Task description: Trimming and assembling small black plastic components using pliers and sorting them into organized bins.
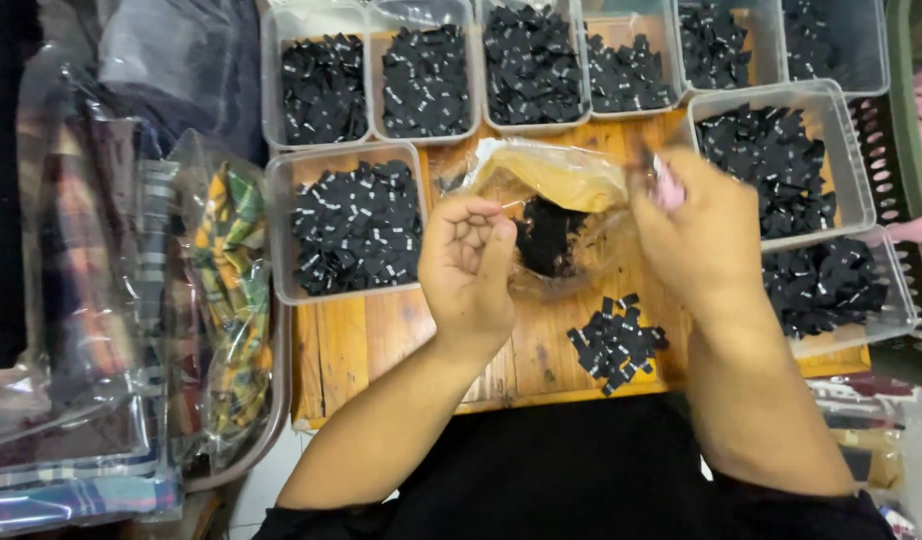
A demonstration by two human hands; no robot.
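**Bag of black tags held open over the desk**

Both forearms reach in. Left hand (468,262) pinches the clear plastic bag (556,205) by its rim; right hand (703,235) grips the other edge. Several trays (346,225) already hold tags, a small pile (616,343) lies loose, and a dark clump remains inside the bag between the hands.

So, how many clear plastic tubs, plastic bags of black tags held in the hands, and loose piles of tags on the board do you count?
Clear tubs with black tags: 9
Held plastic bag: 1
Loose tag pile on the wooden board: 1
Total: 11
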